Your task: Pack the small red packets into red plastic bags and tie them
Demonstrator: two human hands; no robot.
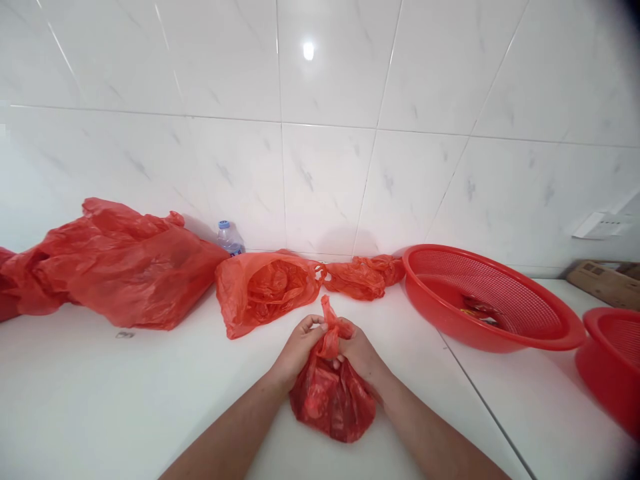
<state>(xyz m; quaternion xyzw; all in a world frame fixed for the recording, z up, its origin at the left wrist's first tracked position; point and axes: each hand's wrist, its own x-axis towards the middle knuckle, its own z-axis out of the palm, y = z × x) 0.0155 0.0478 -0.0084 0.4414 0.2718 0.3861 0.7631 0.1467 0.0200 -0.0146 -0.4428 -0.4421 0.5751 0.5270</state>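
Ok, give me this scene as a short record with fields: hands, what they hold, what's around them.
Left hand: gripping neck of small red bag
Right hand: gripping same neck
Bag: bulging, resting on white counter
Behind: large red bag, open red bag, crumpled red bag, water bottle
Right side: red colander, second red basket

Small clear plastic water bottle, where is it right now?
The bottle stands left of centre in the head view, against the white tiled wall, half hidden between the large crumpled red plastic bag and the smaller open red plastic bag.
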